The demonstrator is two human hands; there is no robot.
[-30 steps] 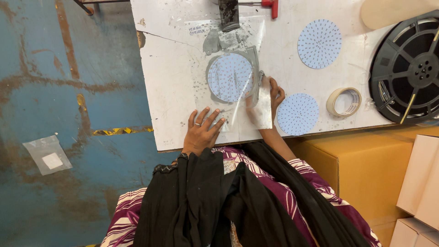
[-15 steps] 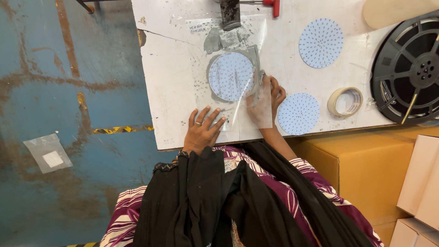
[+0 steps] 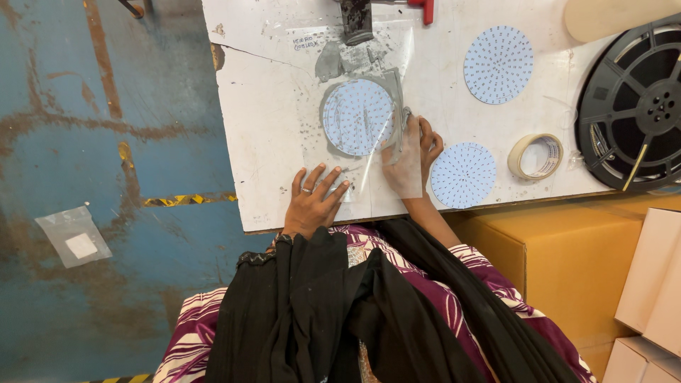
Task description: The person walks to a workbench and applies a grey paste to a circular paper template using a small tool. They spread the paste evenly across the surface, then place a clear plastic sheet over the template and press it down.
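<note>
My left hand (image 3: 313, 202) lies flat on the white worktable (image 3: 269, 142) with fingers spread, pressing the near corner of a clear plastic sheet (image 3: 369, 170). My right hand (image 3: 418, 152) grips the right edge of that sheet and lifts it off the table. Under the sheet lies a round white dotted disc (image 3: 357, 117) in a grey holder. A second such disc (image 3: 463, 174) rests just right of my right hand, and a third disc (image 3: 498, 64) lies farther back.
A roll of tape (image 3: 535, 156) sits right of the discs, and a large black reel (image 3: 638, 106) fills the table's right end. A clamp with a red handle (image 3: 383, 14) stands at the back. Cardboard boxes (image 3: 567, 262) stand lower right. A plastic bag (image 3: 73, 235) lies on the blue floor.
My right hand has raised the edge of the clear sheet a little higher. The left hand stays pressed on the table.
</note>
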